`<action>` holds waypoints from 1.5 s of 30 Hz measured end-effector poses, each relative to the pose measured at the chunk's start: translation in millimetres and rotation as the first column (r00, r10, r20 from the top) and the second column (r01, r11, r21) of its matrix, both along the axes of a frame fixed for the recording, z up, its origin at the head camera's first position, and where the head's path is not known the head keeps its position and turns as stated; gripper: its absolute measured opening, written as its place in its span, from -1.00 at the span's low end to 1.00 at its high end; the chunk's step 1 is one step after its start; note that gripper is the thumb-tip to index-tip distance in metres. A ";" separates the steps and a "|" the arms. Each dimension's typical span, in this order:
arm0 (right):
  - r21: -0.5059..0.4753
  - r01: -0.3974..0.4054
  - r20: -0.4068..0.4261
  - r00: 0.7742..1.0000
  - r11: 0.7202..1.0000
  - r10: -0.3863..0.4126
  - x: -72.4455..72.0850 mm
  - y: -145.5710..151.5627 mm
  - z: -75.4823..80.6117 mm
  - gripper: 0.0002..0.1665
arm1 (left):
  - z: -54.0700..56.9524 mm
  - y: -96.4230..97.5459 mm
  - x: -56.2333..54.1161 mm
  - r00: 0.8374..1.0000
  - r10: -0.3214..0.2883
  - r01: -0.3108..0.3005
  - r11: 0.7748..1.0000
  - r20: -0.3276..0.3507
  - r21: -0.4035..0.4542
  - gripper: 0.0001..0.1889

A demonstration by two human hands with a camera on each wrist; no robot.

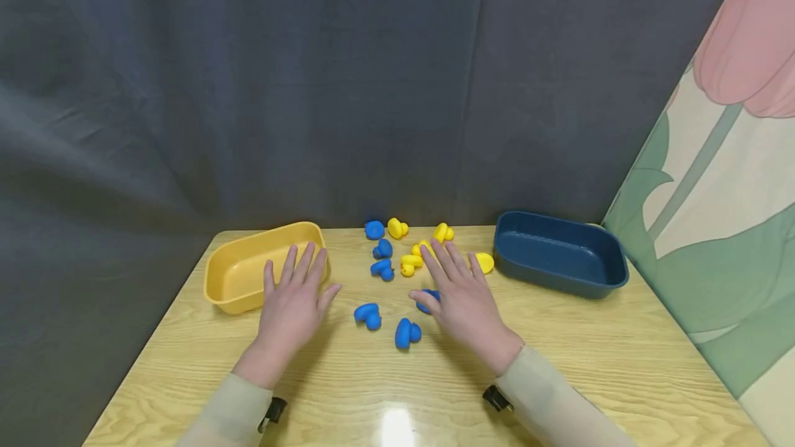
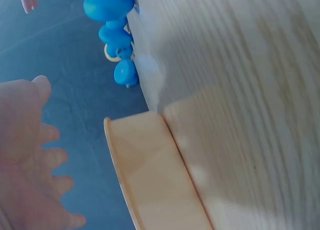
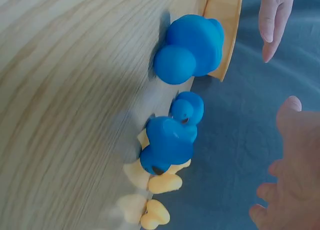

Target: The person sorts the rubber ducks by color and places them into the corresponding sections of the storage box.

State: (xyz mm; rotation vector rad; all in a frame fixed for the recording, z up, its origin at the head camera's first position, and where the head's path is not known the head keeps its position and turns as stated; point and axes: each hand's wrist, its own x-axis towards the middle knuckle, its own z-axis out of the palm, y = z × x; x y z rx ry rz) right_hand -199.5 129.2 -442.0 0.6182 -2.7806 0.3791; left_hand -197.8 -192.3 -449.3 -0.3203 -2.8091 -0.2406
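Observation:
Both hands hover over the table with fingers straight and spread, holding nothing. My left hand (image 1: pixel 292 312) overlaps the near right part of a yellow bin (image 1: pixel 226 278) in the head view. Farther right, my right hand (image 1: pixel 466 309) partly covers a blue rubber duck (image 1: pixel 425 302) and some yellow ducks behind its fingertips. Between the hands lie two more blue ducks, one at left (image 1: pixel 368 316) and one nearer (image 1: pixel 406 334), both tipped over. Behind them are several blue ducks (image 1: pixel 382 269) and several yellow ducks (image 1: pixel 410 265), scattered in various poses.
A dark blue bin (image 1: pixel 559 281) stands at the back right of the wooden table (image 1: pixel 373 392). Dark grey cloth (image 1: pixel 373 88) hangs along the back and left side. A flower-patterned curtain (image 1: pixel 733 226) borders the right edge.

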 end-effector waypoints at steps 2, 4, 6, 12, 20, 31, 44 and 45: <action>0.002 -0.011 -0.005 1.000 1.000 0.011 -0.8 -4.1 1.1 0.04 | 0.5 -5.5 0.5 1.000 0.008 -0.008 1.000 0.005 0.008 -0.20; 0.000 -0.022 0.002 1.000 1.000 0.022 -1.9 -8.3 1.8 0.05 | 1.3 -11.1 0.9 1.000 0.018 -0.018 1.000 0.013 0.016 -0.20; -0.002 -0.038 0.006 0.999 0.999 0.038 -3.1 -12.3 2.2 0.07 | 2.4 -17.0 1.4 0.999 0.029 -0.030 0.999 0.015 0.031 -0.19; -0.033 -0.097 0.016 0.995 0.995 0.098 -4.8 -23.2 2.6 0.13 | 5.6 -37.6 5.0 0.998 0.064 -0.066 0.994 0.020 0.084 -0.20; -0.085 -0.153 0.065 0.985 0.985 0.159 -5.2 -34.9 1.0 0.21 | 3.5 -65.9 6.6 0.992 0.117 -0.122 0.982 0.036 0.142 -0.18; -0.134 -0.206 0.160 0.961 0.969 0.226 -8.9 -49.4 -2.5 0.25 | 4.4 -89.8 3.3 0.985 0.170 -0.175 0.959 0.041 0.224 -0.16; -0.211 -0.236 0.252 0.925 0.949 0.286 -9.7 -56.0 -8.2 0.17 | -8.2 -125.8 -1.6 0.973 0.206 -0.231 0.904 0.104 0.361 -0.14; -0.214 -0.245 0.260 0.919 0.946 0.297 -10.3 -56.5 -8.9 0.16 | -9.8 -128.7 -1.6 0.970 0.214 -0.242 0.897 0.115 0.371 -0.14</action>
